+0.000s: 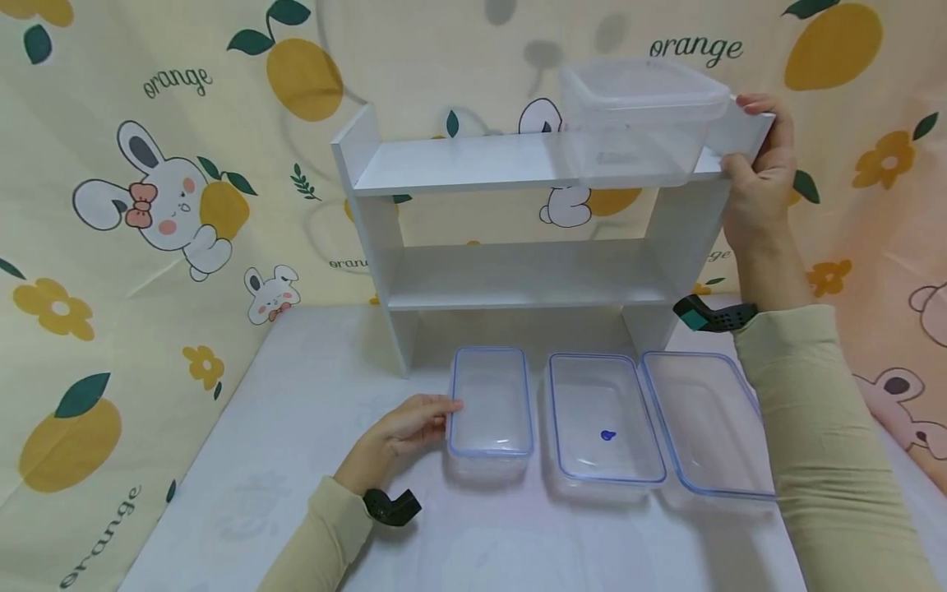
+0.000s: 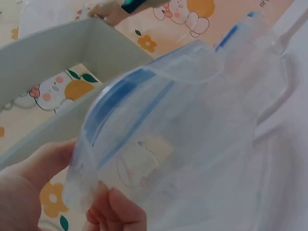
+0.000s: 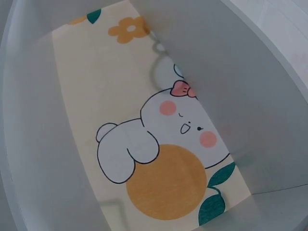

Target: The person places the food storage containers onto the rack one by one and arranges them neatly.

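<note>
Fingers and thumb of the left hand [image 1: 410,423], nearest at 7 o'clock in the head view, pinch the left side of a small clear box [image 1: 491,403] by its blue-rimmed lid. In the left wrist view the thumb lies on one side and the other fingers curl in at the other, with only the box's thickness between. The small box is at 6 o'clock, over the table [image 1: 222,493]; whether it is lifted at all, I cannot tell. A wider clear box [image 1: 607,415] sits between 4 and 5 o'clock, and a third box [image 1: 706,427] at 4 o'clock, partly hidden by the right sleeve [image 1: 821,427].

Beyond them, towards 12 o'clock, stands a white shelf [image 1: 518,275]. At 2 o'clock the right hand [image 1: 765,181] grips its top end panel, fingers curled over the edge, thumb in front. Just beside that hand, between 1 and 2 o'clock, a big clear box [image 1: 639,123] rests on the top board, reaching its front edge.

Good handling probably means taking the small box's walls as well as its lid, keeping it level, and holding the shelf gently, since a jolt could tip the big box forward.
</note>
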Available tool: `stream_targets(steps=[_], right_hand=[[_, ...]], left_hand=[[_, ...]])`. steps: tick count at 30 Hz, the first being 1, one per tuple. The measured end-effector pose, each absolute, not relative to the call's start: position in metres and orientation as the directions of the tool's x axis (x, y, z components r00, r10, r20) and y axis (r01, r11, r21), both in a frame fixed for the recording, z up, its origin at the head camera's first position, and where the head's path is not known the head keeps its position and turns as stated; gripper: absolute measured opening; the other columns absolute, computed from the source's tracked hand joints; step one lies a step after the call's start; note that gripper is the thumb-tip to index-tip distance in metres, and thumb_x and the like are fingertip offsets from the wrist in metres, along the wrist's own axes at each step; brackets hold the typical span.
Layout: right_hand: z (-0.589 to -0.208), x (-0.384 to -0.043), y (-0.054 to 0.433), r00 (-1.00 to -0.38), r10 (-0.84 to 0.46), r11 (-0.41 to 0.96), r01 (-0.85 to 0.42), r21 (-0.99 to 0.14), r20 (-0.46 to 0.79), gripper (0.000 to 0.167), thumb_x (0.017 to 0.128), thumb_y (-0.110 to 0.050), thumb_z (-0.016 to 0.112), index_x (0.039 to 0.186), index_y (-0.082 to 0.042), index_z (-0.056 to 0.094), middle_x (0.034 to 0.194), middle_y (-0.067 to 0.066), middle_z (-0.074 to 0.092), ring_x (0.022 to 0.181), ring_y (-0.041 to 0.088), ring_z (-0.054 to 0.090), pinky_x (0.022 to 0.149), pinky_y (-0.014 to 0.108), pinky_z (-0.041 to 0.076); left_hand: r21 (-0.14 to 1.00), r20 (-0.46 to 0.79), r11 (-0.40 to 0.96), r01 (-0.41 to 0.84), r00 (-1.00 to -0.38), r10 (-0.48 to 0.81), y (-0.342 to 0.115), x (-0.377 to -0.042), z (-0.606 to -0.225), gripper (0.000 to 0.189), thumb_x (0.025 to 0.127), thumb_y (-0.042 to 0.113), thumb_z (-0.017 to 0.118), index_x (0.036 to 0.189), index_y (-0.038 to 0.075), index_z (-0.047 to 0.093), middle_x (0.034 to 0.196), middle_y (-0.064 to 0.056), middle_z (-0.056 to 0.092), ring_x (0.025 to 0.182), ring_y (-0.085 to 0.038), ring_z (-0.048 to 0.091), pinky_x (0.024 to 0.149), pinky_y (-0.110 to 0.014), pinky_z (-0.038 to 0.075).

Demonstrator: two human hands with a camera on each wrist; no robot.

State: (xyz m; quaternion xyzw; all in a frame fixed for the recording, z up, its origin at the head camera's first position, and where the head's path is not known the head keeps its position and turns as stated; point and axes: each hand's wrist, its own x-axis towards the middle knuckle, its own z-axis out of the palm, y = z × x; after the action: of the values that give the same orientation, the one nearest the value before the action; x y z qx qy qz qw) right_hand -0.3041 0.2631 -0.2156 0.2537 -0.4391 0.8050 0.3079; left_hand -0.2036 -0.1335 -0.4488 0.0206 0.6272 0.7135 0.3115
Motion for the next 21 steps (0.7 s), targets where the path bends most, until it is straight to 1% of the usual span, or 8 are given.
stream_targets(steps=[2, 5, 11, 14, 16, 17, 19, 21], right_hand=[[-0.215, -0.304, 0.263, -0.683, 0.264, -0.429, -0.715, -0.552, 0.681, 0.046, 0.083, 0.029, 0.036, 0.11, -0.005, 0.052, 0.128, 0.007, 0.052, 0.125, 0.025, 0.044, 0.113, 0.034, 0.042], [-0.215, -0.304, 0.263, -0.684, 0.256, -0.427, -0.714, -0.555, 0.683, 0.046, 0.084, 0.029, 0.034, 0.11, -0.005, 0.051, 0.128, 0.007, 0.051, 0.125, 0.025, 0.044, 0.113, 0.034, 0.041], [-0.215, -0.303, 0.265, -0.677, 0.267, -0.429, -0.72, -0.545, 0.686, 0.046, 0.083, 0.029, 0.034, 0.109, -0.005, 0.051, 0.128, 0.007, 0.051, 0.125, 0.025, 0.044, 0.113, 0.034, 0.041], [-0.215, -0.302, 0.265, -0.678, 0.257, -0.439, -0.717, -0.542, 0.689, 0.046, 0.083, 0.029, 0.034, 0.11, -0.005, 0.051, 0.128, 0.008, 0.051, 0.125, 0.026, 0.044, 0.114, 0.035, 0.04], [-0.216, -0.302, 0.265, -0.677, 0.254, -0.435, -0.718, -0.543, 0.691, 0.046, 0.083, 0.029, 0.035, 0.11, -0.005, 0.051, 0.128, 0.008, 0.051, 0.126, 0.026, 0.043, 0.114, 0.036, 0.04], [-0.216, -0.302, 0.265, -0.676, 0.254, -0.436, -0.718, -0.543, 0.691, 0.047, 0.083, 0.029, 0.035, 0.11, -0.005, 0.051, 0.128, 0.008, 0.051, 0.126, 0.026, 0.043, 0.115, 0.036, 0.04], [-0.216, -0.303, 0.265, -0.673, 0.252, -0.43, -0.721, -0.543, 0.695, 0.047, 0.083, 0.028, 0.034, 0.111, -0.006, 0.051, 0.128, 0.007, 0.051, 0.126, 0.026, 0.043, 0.115, 0.036, 0.039], [-0.216, -0.303, 0.265, -0.671, 0.247, -0.421, -0.724, -0.546, 0.699, 0.047, 0.083, 0.028, 0.034, 0.111, -0.006, 0.051, 0.129, 0.007, 0.051, 0.126, 0.026, 0.043, 0.115, 0.036, 0.039]], left_hand=[[0.913, -0.354, -0.024, -0.408, -0.818, 0.454, -0.133, -0.203, -0.445, 0.01, 0.096, 0.013, 0.054, 0.098, 0.005, 0.059, 0.083, 0.008, 0.066, 0.078, -0.003, 0.061, 0.073, -0.016, 0.055], [0.92, -0.349, -0.02, -0.392, -0.839, 0.419, -0.132, -0.203, -0.438, 0.013, 0.095, 0.014, 0.055, 0.099, 0.003, 0.06, 0.082, 0.009, 0.066, 0.077, -0.003, 0.061, 0.071, -0.016, 0.054], [0.937, -0.323, -0.006, -0.349, -0.873, 0.365, -0.13, -0.203, -0.428, 0.034, 0.093, 0.019, 0.059, 0.114, -0.008, 0.058, 0.086, 0.007, 0.067, 0.08, -0.005, 0.062, 0.074, -0.017, 0.055], [0.939, -0.319, -0.005, -0.343, -0.881, 0.35, -0.13, -0.202, -0.426, 0.037, 0.092, 0.018, 0.059, 0.116, -0.011, 0.057, 0.085, 0.007, 0.067, 0.08, -0.005, 0.062, 0.074, -0.018, 0.055], [0.94, -0.315, -0.016, -0.342, -0.883, 0.349, -0.13, -0.202, -0.424, 0.032, 0.092, 0.017, 0.059, 0.112, -0.008, 0.06, 0.084, 0.007, 0.068, 0.079, -0.005, 0.063, 0.074, -0.019, 0.056], [0.94, -0.311, -0.027, -0.341, -0.884, 0.35, -0.13, -0.201, -0.422, 0.027, 0.091, 0.017, 0.059, 0.107, -0.005, 0.063, 0.083, 0.008, 0.068, 0.078, -0.005, 0.063, 0.074, -0.019, 0.055], [0.942, -0.295, -0.05, -0.333, -0.887, 0.355, -0.13, -0.2, -0.419, 0.016, 0.09, 0.016, 0.059, 0.096, 0.003, 0.067, 0.08, 0.008, 0.068, 0.076, -0.004, 0.063, 0.073, -0.018, 0.055], [0.943, -0.28, -0.068, -0.325, -0.889, 0.363, -0.131, -0.199, -0.415, 0.012, 0.091, 0.015, 0.059, 0.085, 0.011, 0.068, 0.077, 0.009, 0.068, 0.074, -0.004, 0.063, 0.072, -0.018, 0.055]])
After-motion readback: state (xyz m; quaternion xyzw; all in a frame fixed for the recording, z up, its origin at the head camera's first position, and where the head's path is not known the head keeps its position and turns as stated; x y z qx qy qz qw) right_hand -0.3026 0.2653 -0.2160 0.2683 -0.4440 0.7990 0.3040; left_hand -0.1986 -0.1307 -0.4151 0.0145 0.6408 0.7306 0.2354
